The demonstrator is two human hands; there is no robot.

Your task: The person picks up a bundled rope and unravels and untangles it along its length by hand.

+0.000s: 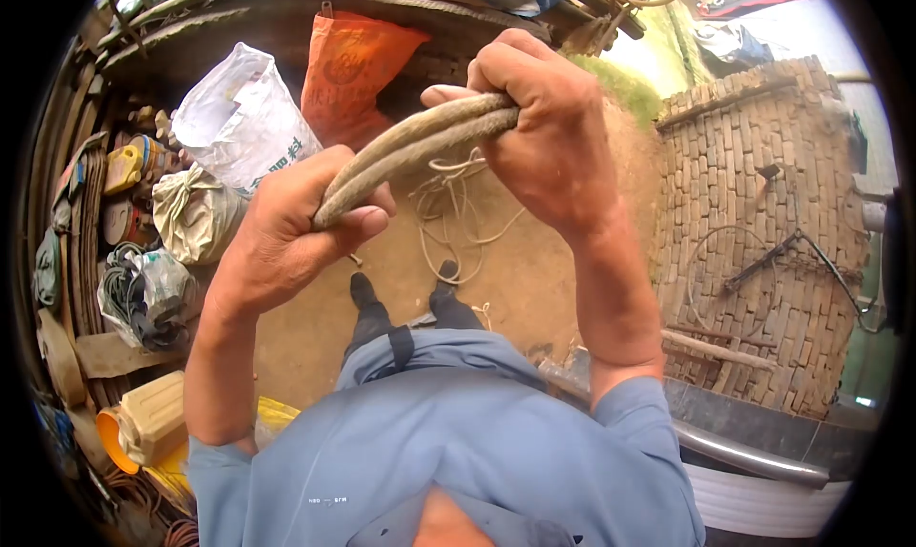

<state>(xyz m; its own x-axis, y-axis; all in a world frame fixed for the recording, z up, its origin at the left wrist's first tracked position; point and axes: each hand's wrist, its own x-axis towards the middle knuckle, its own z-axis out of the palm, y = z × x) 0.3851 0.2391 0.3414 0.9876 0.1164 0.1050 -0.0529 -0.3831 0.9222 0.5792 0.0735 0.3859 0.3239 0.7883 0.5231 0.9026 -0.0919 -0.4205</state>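
Observation:
A thick, worn beige rope (415,154) is stretched between my two hands, held up in front of my chest as two strands lying side by side and bowed upward. My left hand (286,227) grips its lower left end, the thumb pressed along it. Higher up, my right hand (549,118) is closed in a fist around the other end. Below them, a thinner pale cord (458,213) lies in loose loops on the dirt floor by my feet. The rope's ends are hidden inside my hands.
A white woven sack (234,118) and an orange sack (348,75) stand ahead. At left are a tied cream bag (196,213), a plastic bag of dark cable (148,294) and a yellowish jug (153,418). A brick wall (735,165) rises at right, with a metal pipe (749,452) below.

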